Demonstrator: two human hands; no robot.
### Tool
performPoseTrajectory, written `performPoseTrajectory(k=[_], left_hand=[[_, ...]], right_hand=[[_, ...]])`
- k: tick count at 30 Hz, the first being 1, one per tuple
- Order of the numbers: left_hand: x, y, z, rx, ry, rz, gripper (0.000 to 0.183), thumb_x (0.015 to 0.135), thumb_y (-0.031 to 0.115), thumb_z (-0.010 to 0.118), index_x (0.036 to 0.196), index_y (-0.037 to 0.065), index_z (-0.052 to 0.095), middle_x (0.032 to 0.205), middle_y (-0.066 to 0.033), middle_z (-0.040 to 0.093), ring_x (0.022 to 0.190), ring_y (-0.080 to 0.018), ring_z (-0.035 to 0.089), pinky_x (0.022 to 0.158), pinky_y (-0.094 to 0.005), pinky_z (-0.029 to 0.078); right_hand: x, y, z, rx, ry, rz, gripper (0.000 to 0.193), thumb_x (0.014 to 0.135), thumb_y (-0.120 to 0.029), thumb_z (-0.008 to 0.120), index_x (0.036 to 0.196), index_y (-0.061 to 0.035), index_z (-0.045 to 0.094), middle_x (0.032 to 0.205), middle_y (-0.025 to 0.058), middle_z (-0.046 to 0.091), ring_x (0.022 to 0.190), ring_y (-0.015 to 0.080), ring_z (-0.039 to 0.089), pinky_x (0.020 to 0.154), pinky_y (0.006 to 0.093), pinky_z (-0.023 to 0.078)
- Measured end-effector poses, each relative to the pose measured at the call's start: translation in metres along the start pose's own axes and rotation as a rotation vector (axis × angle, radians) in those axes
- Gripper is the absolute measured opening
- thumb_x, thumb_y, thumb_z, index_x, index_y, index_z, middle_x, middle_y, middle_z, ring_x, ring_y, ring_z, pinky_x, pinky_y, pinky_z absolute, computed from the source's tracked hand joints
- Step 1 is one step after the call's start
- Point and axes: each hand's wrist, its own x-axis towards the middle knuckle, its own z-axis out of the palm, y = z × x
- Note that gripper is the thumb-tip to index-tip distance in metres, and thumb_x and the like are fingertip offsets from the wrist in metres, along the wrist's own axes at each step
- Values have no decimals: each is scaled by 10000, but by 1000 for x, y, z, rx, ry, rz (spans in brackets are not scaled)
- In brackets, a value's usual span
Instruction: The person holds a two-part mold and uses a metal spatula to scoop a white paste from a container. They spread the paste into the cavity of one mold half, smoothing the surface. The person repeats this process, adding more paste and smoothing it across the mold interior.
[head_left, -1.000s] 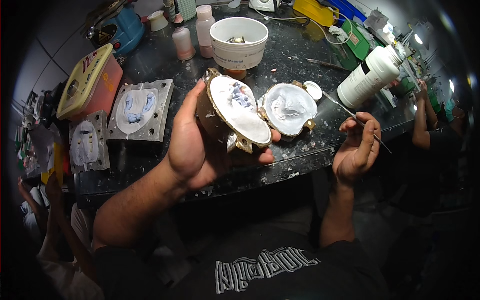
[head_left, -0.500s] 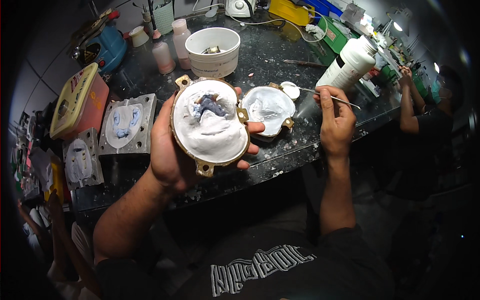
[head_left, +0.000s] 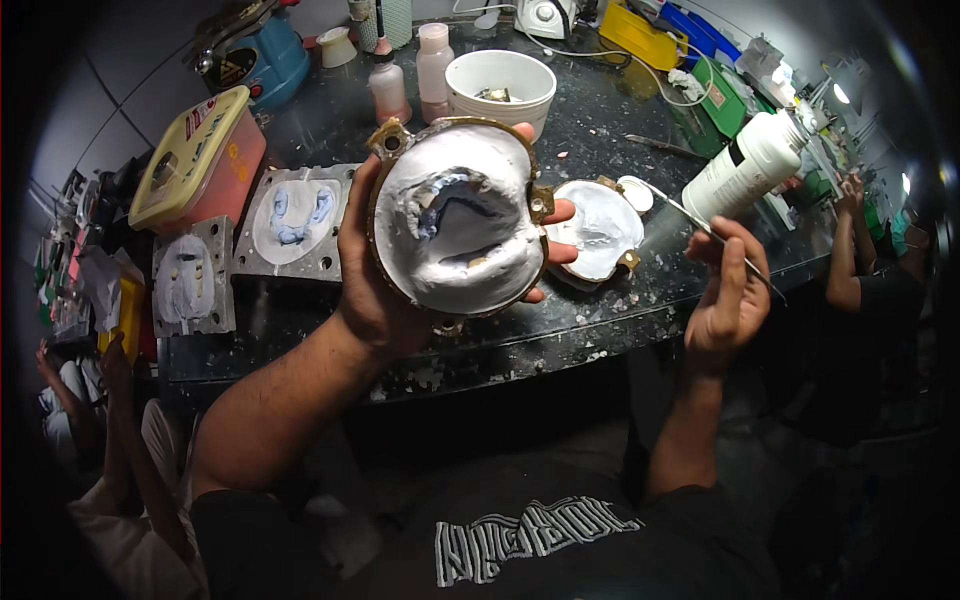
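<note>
My left hand grips a round brass dental flask half filled with white plaster, holding it up over the bench edge. Its plaster face is turned toward me; a curved hollow in it has bluish, ragged edges. In my right hand is a thin metal dental hand tool, pinched between thumb and fingers and pointing up and left, apart from the flask. Behind my left fingertips, a second plaster-filled flask half lies on the bench, beside a small round white lid.
Two grey metal mould halves with plaster lie at left, near a yellow-lidded box. A white tub, pink bottles and a large white bottle stand behind on the black bench. Other people work at both sides.
The flask half has been tilted, showing its hollow more directly. My right hand has drawn away from it with the tool. The whole view has shifted.
</note>
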Motion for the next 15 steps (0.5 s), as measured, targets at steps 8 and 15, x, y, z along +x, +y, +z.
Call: performPoseTrajectory(k=[8, 15], left_hand=[[-9, 0, -4, 139, 132, 24, 1061, 882, 782, 276, 1456, -108, 224, 1304, -369, 476, 1077, -438, 617, 834, -464, 589], [-14, 0, -3, 19, 131, 59, 1011, 906, 738, 294, 1429, -126, 268, 1399, -278, 421, 1198, -449, 528, 992, -547, 469]], right_hand=[[-16, -44, 30, 295, -372, 13, 244, 961, -171, 562, 939, 57, 645, 884, 161, 642, 772, 203, 624, 709, 329, 516], [-19, -49, 46, 281, -475, -85, 162, 909, -107, 586, 924, 32, 669, 848, 133, 687, 825, 224, 637, 787, 333, 489]])
